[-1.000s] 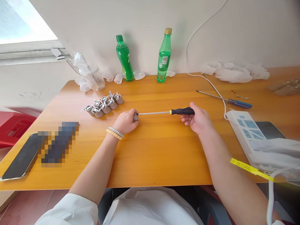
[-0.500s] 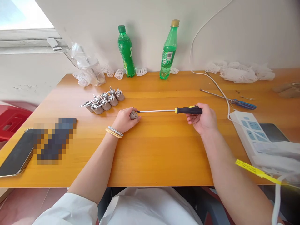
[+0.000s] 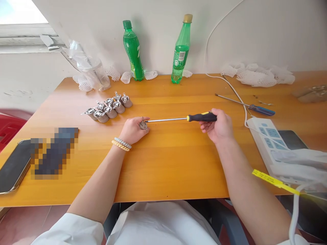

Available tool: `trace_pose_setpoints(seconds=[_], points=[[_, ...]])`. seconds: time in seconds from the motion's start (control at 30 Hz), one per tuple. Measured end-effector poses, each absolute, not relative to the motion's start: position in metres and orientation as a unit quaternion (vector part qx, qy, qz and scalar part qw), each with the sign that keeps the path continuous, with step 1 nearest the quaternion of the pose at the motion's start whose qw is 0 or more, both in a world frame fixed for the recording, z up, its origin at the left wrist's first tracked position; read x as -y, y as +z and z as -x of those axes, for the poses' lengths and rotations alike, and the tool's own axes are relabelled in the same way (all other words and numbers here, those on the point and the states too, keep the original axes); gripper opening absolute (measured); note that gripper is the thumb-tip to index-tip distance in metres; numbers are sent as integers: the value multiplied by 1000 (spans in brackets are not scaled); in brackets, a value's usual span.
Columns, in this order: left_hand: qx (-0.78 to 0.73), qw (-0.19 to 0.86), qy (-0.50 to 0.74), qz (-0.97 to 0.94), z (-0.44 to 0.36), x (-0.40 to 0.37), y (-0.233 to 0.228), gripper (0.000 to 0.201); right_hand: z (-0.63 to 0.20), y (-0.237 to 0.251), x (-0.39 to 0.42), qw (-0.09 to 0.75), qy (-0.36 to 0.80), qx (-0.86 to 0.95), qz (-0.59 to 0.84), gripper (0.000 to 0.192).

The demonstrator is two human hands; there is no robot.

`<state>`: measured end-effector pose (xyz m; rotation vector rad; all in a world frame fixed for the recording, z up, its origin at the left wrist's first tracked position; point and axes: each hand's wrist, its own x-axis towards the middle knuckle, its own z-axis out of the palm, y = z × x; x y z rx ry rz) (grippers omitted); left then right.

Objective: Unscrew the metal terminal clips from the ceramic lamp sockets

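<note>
My left hand (image 3: 133,130) is closed around a small grey-brown cylindrical part with metal fittings (image 3: 143,125), its face turned to the right. In my right hand (image 3: 221,126) is a screwdriver (image 3: 203,117) with a black and yellow handle, gripped near the handle's end. The shaft lies nearly level, and its tip reaches the part at my left fingers; whether it sits in a screw is too small to tell. Several similar grey-brown parts with metal tabs (image 3: 110,112) stand grouped on the table (image 3: 168,163), beyond my left hand.
Two green bottles (image 3: 134,56) (image 3: 181,56) stand by the wall. A second screwdriver (image 3: 262,110) with a blue handle lies right, across a white cable. A power strip (image 3: 268,136) is near my right forearm. Phone (image 3: 15,166), pixelated dark object (image 3: 56,153) at left; foam netting (image 3: 260,75) at back.
The whole view has shifted slightly, so everything sits a little further left and mostly higher. Both hands keep their hold, with the screwdriver tip still at the part.
</note>
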<state>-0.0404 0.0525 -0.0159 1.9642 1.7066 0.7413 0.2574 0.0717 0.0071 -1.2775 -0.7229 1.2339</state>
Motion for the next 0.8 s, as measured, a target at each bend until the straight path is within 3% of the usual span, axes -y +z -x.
trace_pose_setpoints(seconds=[0.47, 0.63, 0.8], points=[[-616, 210, 252, -716, 41, -51, -18, 59, -257, 4, -72, 566, 525, 330, 544, 17], [-621, 146, 218, -739, 42, -51, -19, 57, -263, 5, -70, 547, 526, 380, 529, 24], [-627, 81, 170, -756, 47, -51, -18, 55, -279, 16, -62, 498, 569, 498, 424, 38]])
